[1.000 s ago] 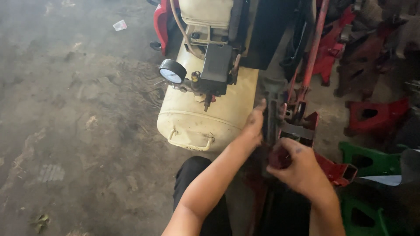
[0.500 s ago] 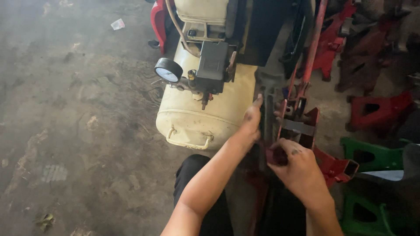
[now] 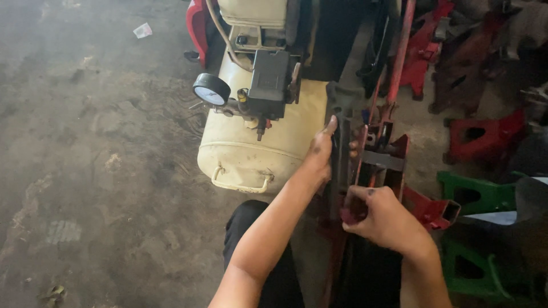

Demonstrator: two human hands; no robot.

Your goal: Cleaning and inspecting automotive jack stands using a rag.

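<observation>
The left hand [image 3: 321, 153] wraps its grip around a dark upright bar [image 3: 341, 165] just beside the cream air tank [image 3: 260, 148]. The right hand [image 3: 383, 219] clamps its grip low on the red jack frame [image 3: 394, 165], standing on the concrete floor [image 3: 97, 171].

Open concrete floor [image 3: 85, 171] leftward; cream air tank [image 3: 257, 142], red jack frame [image 3: 388, 165] and stands [image 3: 485, 134] crowding right.

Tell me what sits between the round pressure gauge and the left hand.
In the head view, the black switch box on the cream air tank lies between the gauge and the left hand, which grips a dark upright bar.
</observation>
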